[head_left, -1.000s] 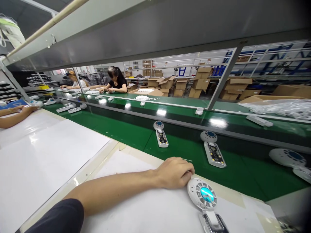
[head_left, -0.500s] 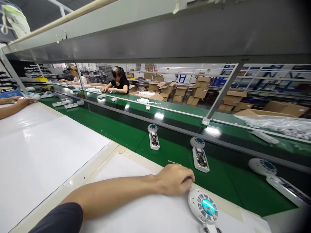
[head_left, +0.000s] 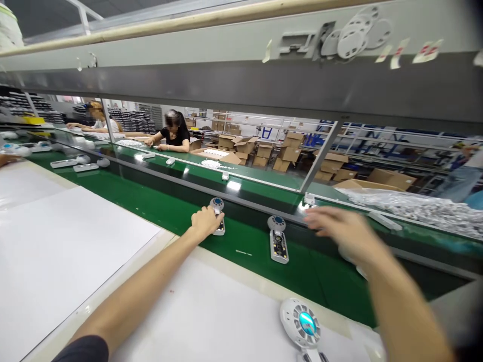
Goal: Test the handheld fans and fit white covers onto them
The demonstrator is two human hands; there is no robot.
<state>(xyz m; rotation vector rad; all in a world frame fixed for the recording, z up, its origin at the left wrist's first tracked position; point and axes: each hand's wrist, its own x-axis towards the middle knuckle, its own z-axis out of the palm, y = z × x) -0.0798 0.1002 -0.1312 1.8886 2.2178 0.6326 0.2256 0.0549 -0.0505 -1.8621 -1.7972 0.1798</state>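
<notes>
My left hand (head_left: 207, 222) is closed around the handle of a white handheld fan (head_left: 217, 203) on the green belt; the handle's circuit board shows partly past my fingers. My right hand (head_left: 343, 231), blurred by motion, reaches over the belt with fingers stretched out and nothing visible in them. Between my hands lies a second handheld fan (head_left: 279, 241), its handle uncovered to show a circuit board. A fan with a glowing cyan centre (head_left: 300, 322) rests on the white work surface below; its handle runs out of the frame. Another fan (head_left: 361, 272) is mostly hidden behind my right hand.
More fans (head_left: 88, 165) lie along the green belt (head_left: 151, 193) to the left. A metal shelf beam (head_left: 211, 85) crosses above. Across the belt a co-worker (head_left: 175, 133) handles white parts. A plastic bag of white parts (head_left: 415, 206) sits at the far right.
My left hand has moved forward and left from the work surface's edge onto a fan on the belt. My right hand has come into view over the belt. The camera has shifted.
</notes>
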